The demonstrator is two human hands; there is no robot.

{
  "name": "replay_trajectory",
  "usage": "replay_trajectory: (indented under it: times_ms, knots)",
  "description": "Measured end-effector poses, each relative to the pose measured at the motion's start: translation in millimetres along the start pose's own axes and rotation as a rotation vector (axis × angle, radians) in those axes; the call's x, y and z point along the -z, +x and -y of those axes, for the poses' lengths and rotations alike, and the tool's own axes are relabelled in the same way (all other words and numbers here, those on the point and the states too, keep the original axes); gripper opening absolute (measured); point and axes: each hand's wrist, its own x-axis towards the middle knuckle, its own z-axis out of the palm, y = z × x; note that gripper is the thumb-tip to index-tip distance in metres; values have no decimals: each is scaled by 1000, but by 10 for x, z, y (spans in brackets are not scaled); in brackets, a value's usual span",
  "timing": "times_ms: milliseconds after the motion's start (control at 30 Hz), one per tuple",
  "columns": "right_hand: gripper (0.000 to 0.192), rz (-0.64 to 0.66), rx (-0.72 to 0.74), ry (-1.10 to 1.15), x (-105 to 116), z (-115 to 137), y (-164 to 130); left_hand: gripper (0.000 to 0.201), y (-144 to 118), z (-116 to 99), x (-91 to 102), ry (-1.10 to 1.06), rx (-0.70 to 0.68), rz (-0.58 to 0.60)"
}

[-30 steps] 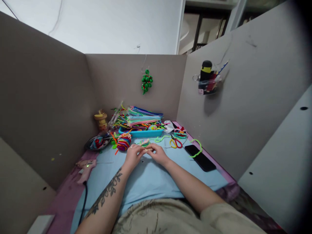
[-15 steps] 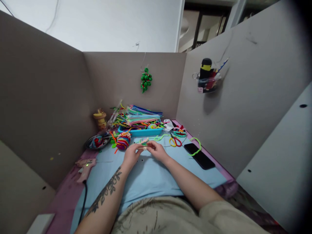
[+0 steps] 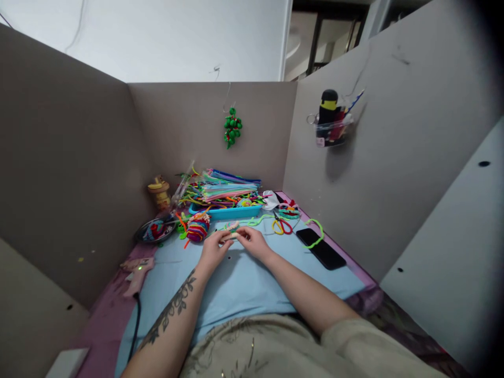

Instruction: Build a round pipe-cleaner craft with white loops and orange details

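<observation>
Over the middle of the blue cloth [image 3: 252,283], my left hand [image 3: 213,250] and my right hand [image 3: 254,243] meet with fingertips closed on a small pale cream piece [image 3: 231,236], which looks like fuzzy pipe cleaner. Its two ends are hidden in the fingers. Just behind it shows a pink and green pastel piece [image 3: 233,226]; whether the two are joined I cannot tell. To the left of my left hand lies a multicoloured striped bundle [image 3: 197,227]. Red and yellow scissors [image 3: 282,226] rest beyond my right hand.
A blue tray [image 3: 226,213] heaped with pipe cleaners [image 3: 232,189] stands at the back. At left are a pink glue gun [image 3: 139,270], its cord and a dark bowl [image 3: 155,231]. A black phone [image 3: 323,252] with a green pipe cleaner [image 3: 322,231] lies at right. Partition walls enclose three sides.
My hands have drawn slightly apart, so more of the pale piece shows between the fingertips. The whole view has shifted a little; the other things stay in place.
</observation>
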Motion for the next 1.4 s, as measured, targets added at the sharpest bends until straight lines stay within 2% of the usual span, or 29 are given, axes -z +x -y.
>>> replay_trajectory:
  times_ms: [133, 233, 500, 867, 1033, 1267, 1400]
  knots:
    - [17, -66, -7, -58, 36, 2, 20, 29, -1, -7, 11, 22, 170, 33]
    - [17, -73, 5, -87, 34, -9, 20, 28, -1, -12, 28, 57, 219, 55]
    - [21, -57, 13, -99, 12, -70, 17, 26, -15, 42, 26, 120, 174, 130]
    - [14, -25, -19, -212, -18, -139, 40, 27, -14, 7, 52, 192, 184, 143]
    - [11, -16, -6, -243, -16, -152, 46, 25, -4, 33, 28, 99, 228, 108]
    - [17, 55, 84, -155, 2, -92, 23, 33, 53, 121, 19, -237, 412, 20]
    - [25, 7, 44, -115, 2, -57, 15, 33, 52, 123, 31, -216, 451, 3]
